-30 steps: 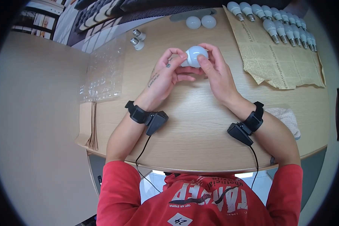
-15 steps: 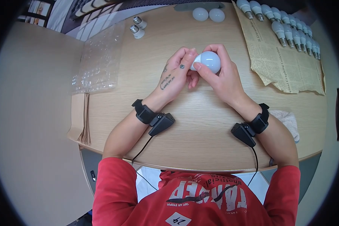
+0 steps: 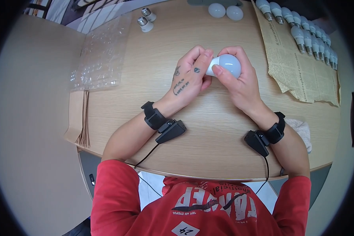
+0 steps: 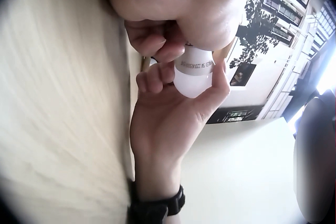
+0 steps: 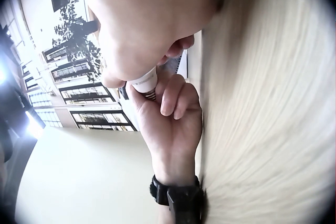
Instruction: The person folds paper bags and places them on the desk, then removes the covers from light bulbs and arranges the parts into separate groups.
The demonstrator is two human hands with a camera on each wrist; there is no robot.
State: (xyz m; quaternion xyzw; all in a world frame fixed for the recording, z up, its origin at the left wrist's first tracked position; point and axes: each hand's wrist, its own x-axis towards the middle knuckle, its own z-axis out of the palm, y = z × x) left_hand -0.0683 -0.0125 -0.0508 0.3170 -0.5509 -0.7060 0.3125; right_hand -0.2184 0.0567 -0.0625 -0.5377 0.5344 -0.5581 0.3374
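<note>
A light bulb (image 3: 230, 66) with a white dome and collar lies sideways between both hands above the table. My right hand (image 3: 242, 84) grips the dome, its thumb lying near the seam with the collar. My left hand (image 3: 188, 78) curls round the base end, which its fingers hide in the head view. Printing shows on the collar (image 4: 194, 65) in the left wrist view. In the right wrist view, the metal screw thread (image 5: 150, 96) sits within the left hand's grasp.
Two white domes (image 3: 216, 10) stand at the back. Two bulb bases (image 3: 145, 24) with screw caps are at the back left, near a clear plastic tray (image 3: 100, 55) and folded brown paper (image 3: 76, 118). Several bulbs (image 3: 298, 36) line newsprint paper (image 3: 291, 74); a cloth (image 3: 301, 131) lies right.
My left fingers have gone from spread out beside the bulb to curled round its base. The right hand keeps hold of the dome, its thumb now nearer the collar. The head view has shifted.
</note>
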